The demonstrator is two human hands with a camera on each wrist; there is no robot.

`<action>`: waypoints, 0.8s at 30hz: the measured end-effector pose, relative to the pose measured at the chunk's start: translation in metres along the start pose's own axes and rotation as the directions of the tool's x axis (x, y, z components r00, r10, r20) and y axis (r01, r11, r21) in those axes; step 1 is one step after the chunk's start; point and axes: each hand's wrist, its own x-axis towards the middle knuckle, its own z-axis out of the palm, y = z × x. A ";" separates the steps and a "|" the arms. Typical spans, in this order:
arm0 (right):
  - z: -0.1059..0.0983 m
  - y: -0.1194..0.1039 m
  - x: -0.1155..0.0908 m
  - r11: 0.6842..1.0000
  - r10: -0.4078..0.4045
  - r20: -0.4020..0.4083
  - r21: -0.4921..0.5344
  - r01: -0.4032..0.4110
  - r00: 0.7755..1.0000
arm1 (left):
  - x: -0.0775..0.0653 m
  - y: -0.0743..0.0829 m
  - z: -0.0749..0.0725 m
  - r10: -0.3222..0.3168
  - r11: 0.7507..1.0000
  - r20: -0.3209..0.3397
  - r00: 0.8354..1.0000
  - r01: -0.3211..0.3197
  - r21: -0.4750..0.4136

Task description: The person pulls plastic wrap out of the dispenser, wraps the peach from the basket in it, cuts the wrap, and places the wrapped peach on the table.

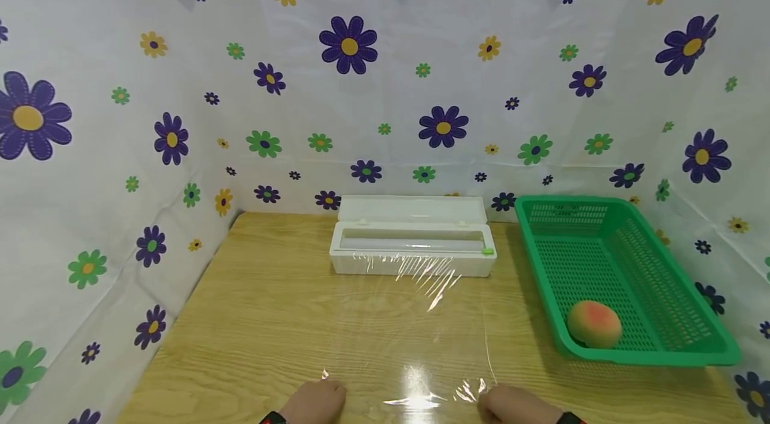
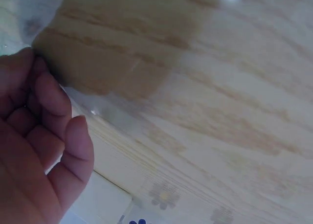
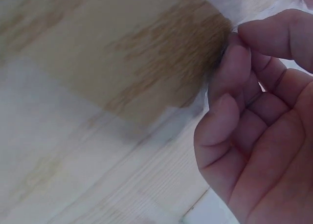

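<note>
A sheet of clear plastic wrap (image 1: 415,330) stretches from a white wrap dispenser box (image 1: 415,265) toward the near side of the table. My left hand (image 1: 314,402) pinches the sheet's near left corner between thumb and curled fingers, as the left wrist view (image 2: 44,116) shows. At the near right corner my right hand (image 1: 517,405) pinches the film the same way; in the right wrist view its thumb (image 3: 274,35) presses against the index finger. The dispenser's lid (image 1: 412,210) stands open, with the roll (image 1: 415,243) inside and a green slider (image 1: 488,251) at its right end.
A green plastic basket (image 1: 680,358) stands at the right of the wooden table (image 1: 252,303), with a peach (image 1: 594,324) in its near left corner. White flowered cloth (image 1: 397,89) hangs behind and along both sides.
</note>
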 end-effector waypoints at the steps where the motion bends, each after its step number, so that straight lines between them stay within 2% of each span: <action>1: 0.000 -0.001 0.000 1.000 0.004 0.006 0.008 -0.004 1.000 | 0.000 0.000 0.000 -0.023 1.000 0.014 1.000 0.024 -0.020; 4: 0.000 -0.003 -0.001 0.998 0.047 0.037 0.044 -0.049 0.998 | 0.001 0.000 0.000 -0.080 0.992 0.069 0.994 0.086 -0.089; 6: -0.001 -0.003 -0.001 0.998 0.056 0.072 0.032 -0.058 0.996 | 0.002 0.001 0.001 -0.092 0.987 0.076 0.993 0.101 -0.127; 9: -0.002 -0.003 0.002 0.998 0.054 0.112 0.019 -0.056 0.992 | 0.003 0.000 0.005 -0.089 0.985 0.041 0.995 0.094 -0.143; 13: -0.004 -0.001 0.002 0.999 0.044 0.133 0.017 -0.047 0.990 | 0.005 0.001 0.010 -0.081 0.992 -0.024 0.996 0.078 -0.100; 16: -0.006 0.002 -0.003 0.996 0.042 0.137 0.070 -0.051 0.990 | 0.007 0.000 0.010 -0.099 0.990 -0.015 0.995 0.097 -0.099; 20: -0.009 0.006 -0.008 0.992 0.050 0.171 0.102 -0.068 0.984 | 0.004 -0.004 0.009 -0.137 0.977 0.018 0.990 0.138 -0.163; 24: -0.011 0.009 -0.011 0.988 0.076 0.201 0.116 -0.101 0.977 | 0.001 -0.007 0.011 -0.116 0.969 0.012 0.993 0.116 -0.219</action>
